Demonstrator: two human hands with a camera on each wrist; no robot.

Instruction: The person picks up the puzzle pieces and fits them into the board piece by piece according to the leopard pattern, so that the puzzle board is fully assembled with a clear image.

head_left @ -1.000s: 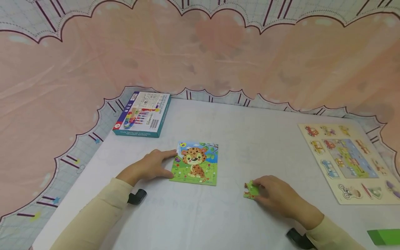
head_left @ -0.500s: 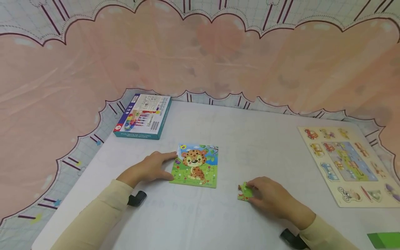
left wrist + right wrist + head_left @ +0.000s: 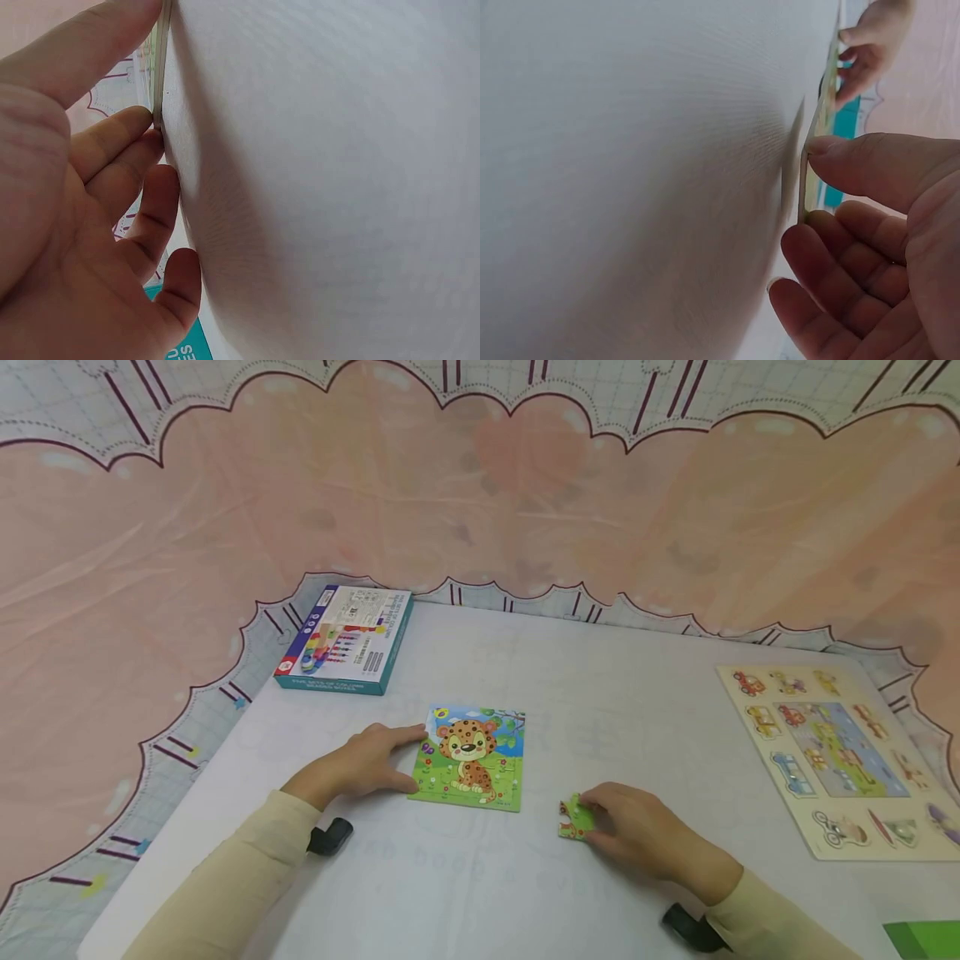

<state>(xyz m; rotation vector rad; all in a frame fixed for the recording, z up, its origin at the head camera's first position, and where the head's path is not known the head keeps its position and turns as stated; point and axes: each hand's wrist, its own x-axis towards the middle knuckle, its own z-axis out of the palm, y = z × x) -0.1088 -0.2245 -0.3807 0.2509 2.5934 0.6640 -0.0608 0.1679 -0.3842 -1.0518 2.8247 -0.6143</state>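
A square jigsaw puzzle (image 3: 468, 758) with a cartoon leopard lies on the white table. My left hand (image 3: 360, 762) rests at its left edge, thumb near the lower corner and forefinger higher up, both extended. In the left wrist view, the left hand's fingers (image 3: 161, 199) lie along the tabletop beside the puzzle's thin edge. To the right of the puzzle, my right hand (image 3: 648, 833) pinches a green jigsaw piece (image 3: 573, 818) between thumb and fingers, apart from the puzzle. The right wrist view shows the piece (image 3: 804, 184) edge-on, slightly above the table surface.
A teal-edged flat box (image 3: 343, 639) lies at the back left. At the right is a beige picture board (image 3: 772, 810) with vehicles and figures. A green block (image 3: 926, 941) shows at the lower right edge. Patterned cloth (image 3: 480, 518) hangs behind the table.
My right hand has moved left with the green jigsaw piece, closer to the puzzle. The left hand stays at the puzzle's edge. The head view has shifted slightly.
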